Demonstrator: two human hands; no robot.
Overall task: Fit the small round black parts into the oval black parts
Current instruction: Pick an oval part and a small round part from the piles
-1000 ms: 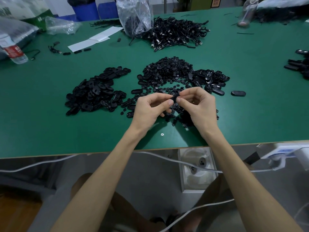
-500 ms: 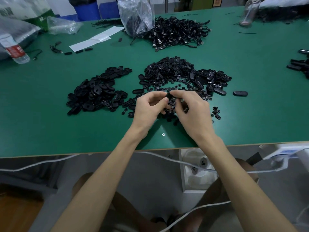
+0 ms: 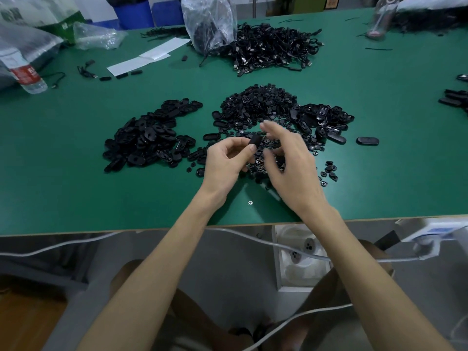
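An oval black part is held up just above the table, near the middle of its front half. The left hand has it in its grip, pinched between thumb and forefinger, the other fingers curled under. The right hand hovers just beside it, blurred, its grip spread and loose, with nothing seen between the fingers.

Under both hands lies a scatter of small round black parts, which thickens into a heap just behind them. To the left, set apart by bare green, is a pile of oval parts. A smaller pile of oval parts touches the round heap on the right, and one lone oval part lies beyond it. A small screw head sits in the tabletop near the front edge.

Further back is a mound of black cables. A clear plastic bag with more dark pieces inside stands at its left edge. White paper strips lie left of the bag. At the far left a plastic bottle lies tilted. Its red label has writing too small to read. White lettering on a green pack behind it is also unreadable.

Below the table edge an open white box holds moulded white packing.
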